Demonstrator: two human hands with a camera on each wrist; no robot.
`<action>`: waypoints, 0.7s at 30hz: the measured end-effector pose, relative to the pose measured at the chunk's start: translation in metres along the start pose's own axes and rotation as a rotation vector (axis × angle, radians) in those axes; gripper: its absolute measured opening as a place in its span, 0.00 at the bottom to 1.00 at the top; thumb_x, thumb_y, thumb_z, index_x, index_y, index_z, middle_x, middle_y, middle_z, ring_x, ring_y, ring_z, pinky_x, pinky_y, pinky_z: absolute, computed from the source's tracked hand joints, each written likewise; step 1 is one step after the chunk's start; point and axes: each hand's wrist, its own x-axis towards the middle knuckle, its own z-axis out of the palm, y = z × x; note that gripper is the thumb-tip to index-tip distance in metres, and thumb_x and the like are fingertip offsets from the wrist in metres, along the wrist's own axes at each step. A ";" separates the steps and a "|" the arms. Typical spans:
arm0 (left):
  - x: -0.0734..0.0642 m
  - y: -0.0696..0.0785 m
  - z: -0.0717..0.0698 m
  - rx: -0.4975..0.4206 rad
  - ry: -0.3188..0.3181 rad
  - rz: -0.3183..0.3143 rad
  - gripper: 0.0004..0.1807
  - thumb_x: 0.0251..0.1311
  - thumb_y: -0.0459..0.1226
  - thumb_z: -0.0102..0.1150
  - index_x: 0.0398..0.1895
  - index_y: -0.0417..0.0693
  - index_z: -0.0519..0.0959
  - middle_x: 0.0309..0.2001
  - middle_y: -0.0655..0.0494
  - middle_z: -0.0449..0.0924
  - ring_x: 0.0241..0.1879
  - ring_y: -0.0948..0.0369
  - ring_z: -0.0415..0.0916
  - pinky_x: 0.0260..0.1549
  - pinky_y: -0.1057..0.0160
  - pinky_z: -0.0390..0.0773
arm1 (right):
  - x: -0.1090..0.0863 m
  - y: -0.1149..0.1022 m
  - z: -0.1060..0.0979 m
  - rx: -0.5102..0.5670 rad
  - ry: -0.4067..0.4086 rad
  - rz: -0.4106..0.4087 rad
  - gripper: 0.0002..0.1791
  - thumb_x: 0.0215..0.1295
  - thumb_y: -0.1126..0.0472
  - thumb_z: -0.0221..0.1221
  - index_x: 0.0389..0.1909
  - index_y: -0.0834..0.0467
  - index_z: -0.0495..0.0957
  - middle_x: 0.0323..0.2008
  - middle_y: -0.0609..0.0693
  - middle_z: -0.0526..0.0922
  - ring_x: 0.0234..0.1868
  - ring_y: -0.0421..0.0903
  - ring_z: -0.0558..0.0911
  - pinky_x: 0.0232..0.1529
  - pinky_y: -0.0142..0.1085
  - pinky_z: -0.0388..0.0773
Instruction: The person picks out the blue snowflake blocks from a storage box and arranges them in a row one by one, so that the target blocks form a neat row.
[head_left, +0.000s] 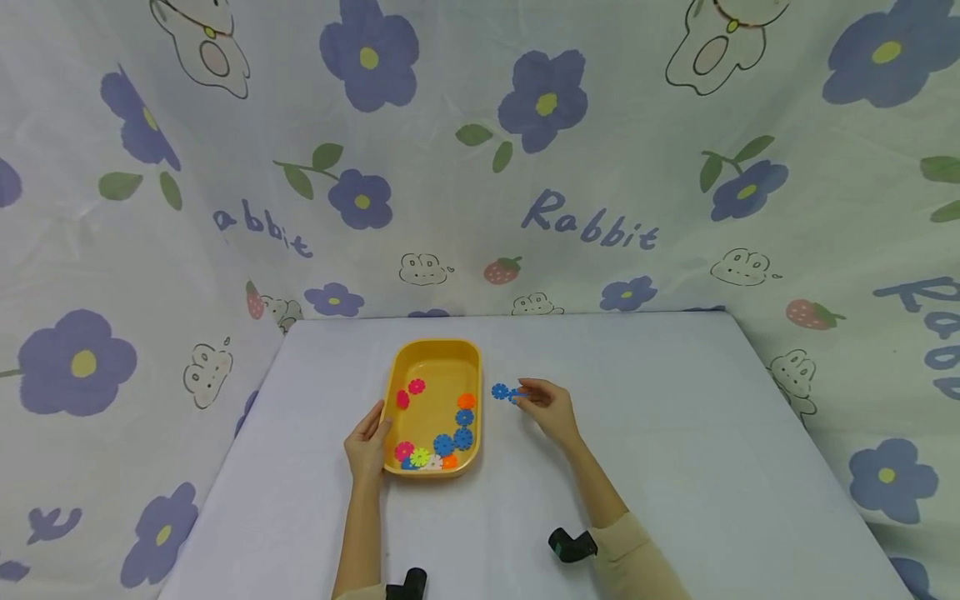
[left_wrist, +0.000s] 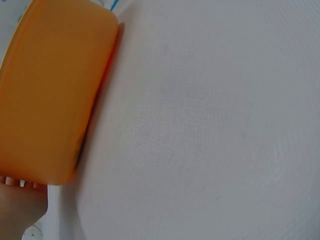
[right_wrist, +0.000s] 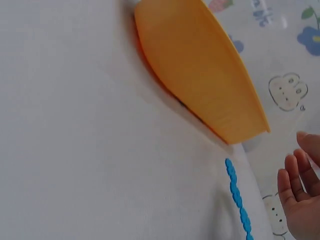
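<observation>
A yellow tray (head_left: 432, 358) holds several notched plastic snowflake discs, pink, orange, blue, yellow-green and white. My left hand (head_left: 367, 443) grips its left rim; in the left wrist view that hand (left_wrist: 20, 207) has its fingers against the tray (left_wrist: 55, 90). To the right of the tray, my right hand (head_left: 550, 410) pinches a chain of blue snowflake discs (head_left: 500, 391) by its right part. The chain (right_wrist: 235, 190) appears edge-on in the right wrist view, slightly above the table. Some fingers of the right hand (right_wrist: 302, 195) show there; the pinch point itself does not.
A white cloth covers the table (head_left: 637, 400). Behind and on both sides hangs a curtain (head_left: 450, 192) printed with flowers and rabbits. A black wrist camera (head_left: 572, 546) sits by the right sleeve, another black camera (head_left: 408, 583) by the left one.
</observation>
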 end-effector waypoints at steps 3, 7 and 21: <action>0.000 -0.001 0.000 -0.002 0.002 -0.001 0.21 0.61 0.29 0.56 0.59 0.37 0.73 0.60 0.42 0.71 0.57 0.59 0.72 0.44 0.78 0.75 | 0.003 -0.007 0.013 0.017 -0.035 0.007 0.16 0.54 0.75 0.62 0.46 0.75 0.76 0.40 0.73 0.79 0.40 0.60 0.80 0.37 0.24 0.79; 0.000 0.000 0.000 -0.004 -0.011 0.005 0.21 0.61 0.29 0.56 0.59 0.37 0.73 0.60 0.41 0.71 0.58 0.57 0.72 0.45 0.78 0.75 | 0.005 -0.012 0.030 0.027 -0.096 -0.006 0.18 0.55 0.74 0.62 0.47 0.76 0.75 0.41 0.73 0.79 0.41 0.61 0.80 0.40 0.26 0.80; 0.000 0.001 0.000 -0.013 -0.010 0.001 0.21 0.61 0.29 0.56 0.59 0.37 0.73 0.61 0.41 0.70 0.58 0.56 0.71 0.45 0.79 0.74 | 0.004 -0.032 0.077 0.007 -0.257 0.009 0.18 0.59 0.71 0.61 0.50 0.71 0.76 0.44 0.68 0.80 0.43 0.59 0.81 0.44 0.30 0.81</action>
